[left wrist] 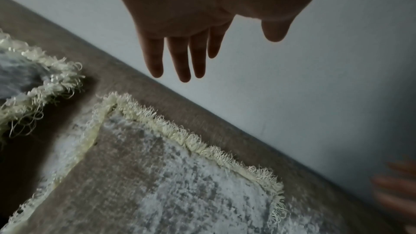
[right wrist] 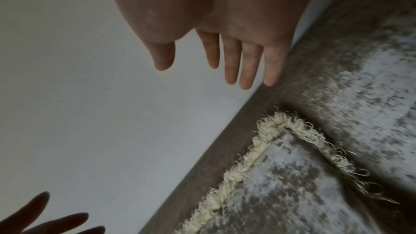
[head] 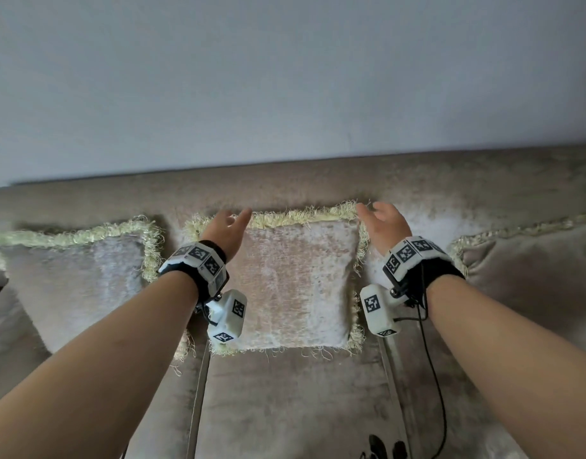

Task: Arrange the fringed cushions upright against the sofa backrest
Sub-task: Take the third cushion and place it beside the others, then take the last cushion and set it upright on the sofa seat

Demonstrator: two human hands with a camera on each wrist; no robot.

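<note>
A beige velvet cushion with cream fringe (head: 294, 286) stands upright against the sofa backrest (head: 285, 190), in the middle of the head view. My left hand (head: 227, 226) hovers at its top left corner and my right hand (head: 382, 223) at its top right corner. Both hands have straight, spread fingers and hold nothing. The left wrist view shows my left fingers (left wrist: 180, 60) above the cushion's fringed corner (left wrist: 117, 102), apart from it. In the right wrist view my right fingers (right wrist: 245, 67) are above the other corner (right wrist: 279, 118).
A second fringed cushion (head: 72, 279) leans on the backrest to the left, and a third (head: 533, 279) sits at the right. The sofa seat (head: 285, 409) lies in front. A plain grey wall (head: 285, 77) rises behind the sofa.
</note>
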